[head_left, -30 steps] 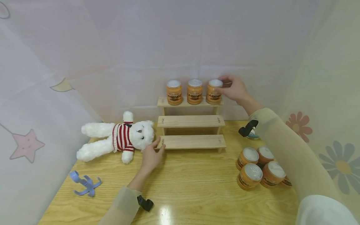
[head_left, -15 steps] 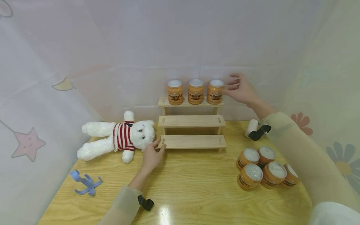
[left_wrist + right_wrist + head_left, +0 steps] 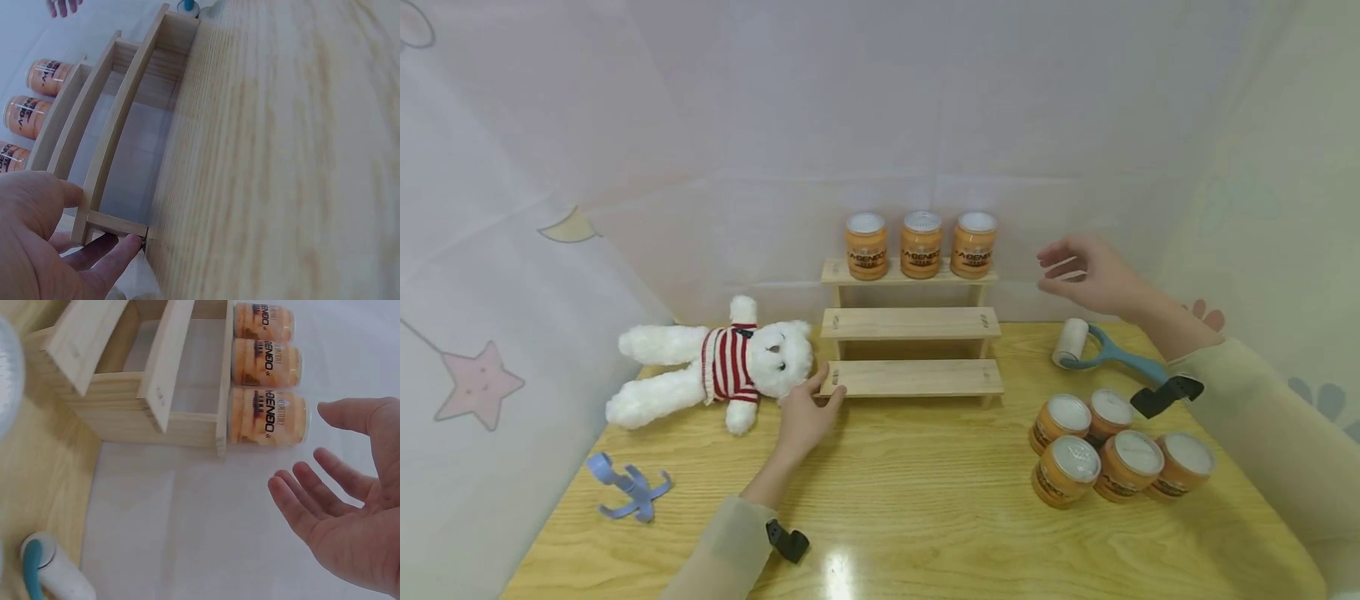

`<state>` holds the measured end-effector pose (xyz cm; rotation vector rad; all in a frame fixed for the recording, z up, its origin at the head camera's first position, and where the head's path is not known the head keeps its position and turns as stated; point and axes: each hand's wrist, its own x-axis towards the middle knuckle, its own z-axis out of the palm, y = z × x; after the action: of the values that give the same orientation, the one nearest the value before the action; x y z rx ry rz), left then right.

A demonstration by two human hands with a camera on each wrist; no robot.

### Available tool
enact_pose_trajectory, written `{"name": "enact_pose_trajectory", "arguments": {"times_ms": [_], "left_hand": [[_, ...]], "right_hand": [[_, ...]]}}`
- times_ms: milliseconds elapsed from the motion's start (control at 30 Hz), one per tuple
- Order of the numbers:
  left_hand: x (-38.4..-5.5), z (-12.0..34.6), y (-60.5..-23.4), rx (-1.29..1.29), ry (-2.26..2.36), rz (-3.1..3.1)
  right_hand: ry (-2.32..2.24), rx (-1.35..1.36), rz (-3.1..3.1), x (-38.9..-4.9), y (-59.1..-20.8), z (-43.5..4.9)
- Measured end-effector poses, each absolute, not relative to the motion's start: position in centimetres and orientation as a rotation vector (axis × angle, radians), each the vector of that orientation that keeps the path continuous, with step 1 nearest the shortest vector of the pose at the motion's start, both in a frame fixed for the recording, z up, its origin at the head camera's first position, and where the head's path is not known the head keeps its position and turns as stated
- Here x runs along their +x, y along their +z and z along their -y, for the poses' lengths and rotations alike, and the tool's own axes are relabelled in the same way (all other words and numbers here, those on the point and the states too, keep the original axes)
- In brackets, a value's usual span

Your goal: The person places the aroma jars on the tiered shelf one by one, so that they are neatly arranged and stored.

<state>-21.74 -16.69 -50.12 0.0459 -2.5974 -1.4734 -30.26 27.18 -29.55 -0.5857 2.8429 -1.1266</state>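
A three-tier wooden step shelf (image 3: pixel 917 379) stands against the back wall. On its top step are three orange jars (image 3: pixel 921 254) with white lids, set in a row. My left hand (image 3: pixel 805 421) grips the left end of the lowest step; the left wrist view shows the thumb on the board and the fingers (image 3: pixel 119 259) against the end piece. To the right of the shelf, my right hand (image 3: pixel 1093 275) hangs in the air with fingers loosely bent, touching nothing. In the right wrist view a gap separates it from the nearest jar (image 3: pixel 269 419).
Several more orange jars (image 3: pixel 1063 471) cluster on the table at the right. Behind them lies a lint roller (image 3: pixel 1071 342) with a blue handle. A white teddy bear (image 3: pixel 730 362) in a striped sweater lies left of the shelf, and a blue hook stand (image 3: pixel 632 492) is at front left.
My right hand has let go of the rightmost jar on the top step and drawn away to the right and slightly down. The left hand stays on the shelf.
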Motion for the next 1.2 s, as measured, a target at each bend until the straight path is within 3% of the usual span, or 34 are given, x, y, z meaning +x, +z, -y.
{"name": "enact_pose_trajectory", "arguments": {"times_ms": [367,700,1200], "left_hand": [[-21.8,16.7,-50.4,0.045,-1.472,2.590],[-22.0,16.7,-50.4,0.048,-1.470,2.586],[-21.8,16.7,-50.3,0.052,-1.463,2.603]], "right_hand": [[-0.840,-0.828,-2.844,-26.4,-33.7,-30.3],[-0.566,-0.910,-2.786,-23.9,-36.4,-29.9],[-0.396,-1.045,-2.608,-23.8,-38.3,-29.5]]}}
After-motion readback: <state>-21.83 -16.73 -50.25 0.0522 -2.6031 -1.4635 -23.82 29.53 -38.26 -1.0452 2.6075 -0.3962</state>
